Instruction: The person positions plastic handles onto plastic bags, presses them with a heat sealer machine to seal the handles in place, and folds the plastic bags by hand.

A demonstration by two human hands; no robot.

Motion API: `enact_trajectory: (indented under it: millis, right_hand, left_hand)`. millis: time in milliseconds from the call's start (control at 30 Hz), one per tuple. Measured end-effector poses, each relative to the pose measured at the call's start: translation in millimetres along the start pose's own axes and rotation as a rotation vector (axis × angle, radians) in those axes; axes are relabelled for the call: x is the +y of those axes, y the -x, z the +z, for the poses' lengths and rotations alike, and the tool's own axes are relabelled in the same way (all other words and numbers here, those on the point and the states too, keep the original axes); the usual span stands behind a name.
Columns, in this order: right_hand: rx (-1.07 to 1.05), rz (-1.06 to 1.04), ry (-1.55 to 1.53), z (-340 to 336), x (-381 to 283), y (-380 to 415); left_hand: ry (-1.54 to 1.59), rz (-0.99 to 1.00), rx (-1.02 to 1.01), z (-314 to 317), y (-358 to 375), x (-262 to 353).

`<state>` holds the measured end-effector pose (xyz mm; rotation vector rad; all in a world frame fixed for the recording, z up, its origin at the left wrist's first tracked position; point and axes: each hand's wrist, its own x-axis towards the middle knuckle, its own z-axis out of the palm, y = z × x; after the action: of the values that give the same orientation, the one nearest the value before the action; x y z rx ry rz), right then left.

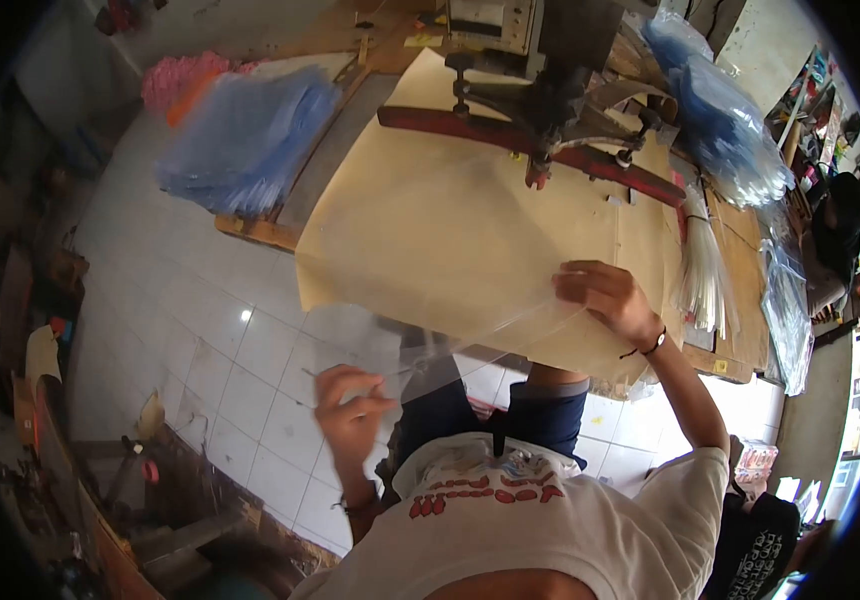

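A clear plastic sheet [432,372] stretches between my two hands, over the front edge of a tan paper-covered board [400,230]. My left hand [350,402] is off the board's front edge, its fingers closed on the sheet's left end. Over the right part of the board, my right hand [602,298] pinches the sheet's other side. The sheet's far outline is hard to make out against the tan surface. Beyond my hands, a press head with a long red bar [605,162] hangs above the board.
Bluish plastic sheets [250,135] are stacked at the left, with more plastic bundles [730,125] at the back right. A bunch of thin white strips [702,265] lies right of the board. White floor tiles [240,340] show below. Another person [835,235] is at the far right.
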<state>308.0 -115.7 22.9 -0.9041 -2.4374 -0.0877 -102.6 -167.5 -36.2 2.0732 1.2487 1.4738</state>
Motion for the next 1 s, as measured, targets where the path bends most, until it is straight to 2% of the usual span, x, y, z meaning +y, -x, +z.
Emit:
enact_trajectory:
  millis: [67, 167, 267, 300, 400, 500, 667, 767, 867, 967, 1000]
  right_hand:
    - [-0.006, 0.132, -0.072, 5, 6, 7]
    - [0.028, 0.284, -0.188, 12, 13, 10]
    - [0.052, 0.378, -0.262, 15, 10, 6]
    - [0.028, 0.36, -0.232, 14, 11, 6]
    - [-0.027, 0.355, -0.134, 9, 10, 11]
    - [-0.042, 0.413, -0.079, 3, 6, 15]
    - [-0.006, 0.468, -0.122, -3, 2, 16]
    - [0.014, 0.799, -0.264, 5, -5, -8]
    - [0.187, 0.869, -0.2, 27, -6, -15]
    - [0.047, 0.984, -0.227, 25, 5, -22]
    - [0.023, 0.995, -0.336, 22, 8, -24]
  left_hand:
    - [0.058, -0.065, 0.067, 30, 31, -6]
    - [0.466, -0.564, 0.377, 69, 51, -2]
    - [1.078, -1.002, 0.06, 78, 63, -22]
    - [1.191, -0.967, -0.12, 75, 58, -19]
    - [1.568, -0.864, -0.339, 75, 39, -6]
    - [1.578, -1.066, -0.414, 73, 21, 5]
    - [1.436, -1.037, -0.356, 67, 6, 18]
    - [1.335, -0.982, -0.334, 67, 5, 16]
    - [1.251, -0.945, -0.321, 70, 5, 17]
    - [1.235, -0.92, -0.309, 74, 9, 19]
    - [1.236, -0.912, -0.305, 75, 11, 19]
